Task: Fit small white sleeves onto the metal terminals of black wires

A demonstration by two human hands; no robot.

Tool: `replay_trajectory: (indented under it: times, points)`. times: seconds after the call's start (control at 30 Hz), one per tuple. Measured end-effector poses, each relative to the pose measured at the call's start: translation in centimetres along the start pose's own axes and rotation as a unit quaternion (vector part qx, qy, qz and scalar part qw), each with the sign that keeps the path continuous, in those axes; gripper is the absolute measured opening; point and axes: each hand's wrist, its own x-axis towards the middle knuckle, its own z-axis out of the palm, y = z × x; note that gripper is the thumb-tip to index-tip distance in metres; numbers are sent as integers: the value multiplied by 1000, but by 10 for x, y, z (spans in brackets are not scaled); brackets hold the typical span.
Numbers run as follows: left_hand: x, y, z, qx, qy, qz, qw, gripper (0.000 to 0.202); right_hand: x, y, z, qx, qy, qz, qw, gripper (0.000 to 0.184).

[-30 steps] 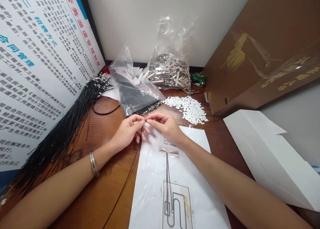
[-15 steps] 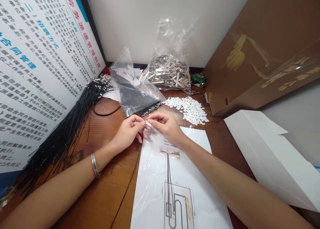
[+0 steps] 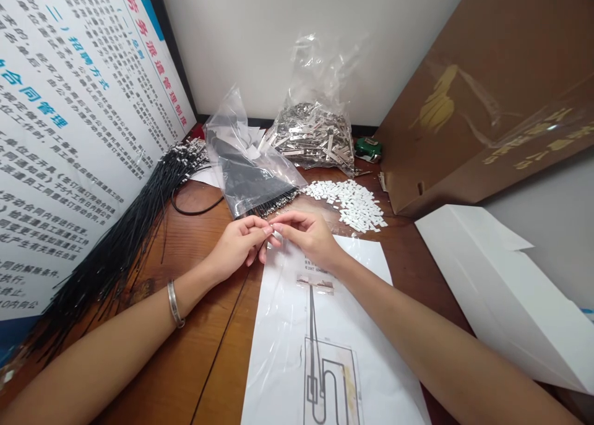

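Note:
My left hand (image 3: 239, 245) pinches the end of a thin black cable (image 3: 218, 352), which trails down across the table toward the front edge. Fingertip to fingertip with it, my right hand (image 3: 312, 236) is closed on a small white plastic piece (image 3: 275, 232), mostly covered by the fingers. Whether the cable's end sits inside this piece, I cannot tell. Just behind the right hand lies a loose pile of small white plastic pieces (image 3: 362, 207). Beneath both hands, a printed sheet with a wiring drawing (image 3: 283, 351) lies under clear plastic.
Many black cables with white ends (image 3: 120, 239) lie bundled at left. Behind the hands are a clear bag of black cables (image 3: 250, 171) and a bag of metal strips (image 3: 315, 134). A green object (image 3: 369, 148), brown box (image 3: 445, 115) and white box (image 3: 492, 276) stand right.
The trailing part of the black cable has swung to the left. Both hands stay pinched together in nearly the same place, with the left fingers shifting slightly.

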Motion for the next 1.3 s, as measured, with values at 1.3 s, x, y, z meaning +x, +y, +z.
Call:
replay_trajectory:
  times: [1.3]
  points:
    - [-3,-3,4,67,-20,16,997,28,1,-3,1,23,5,32,999,23]
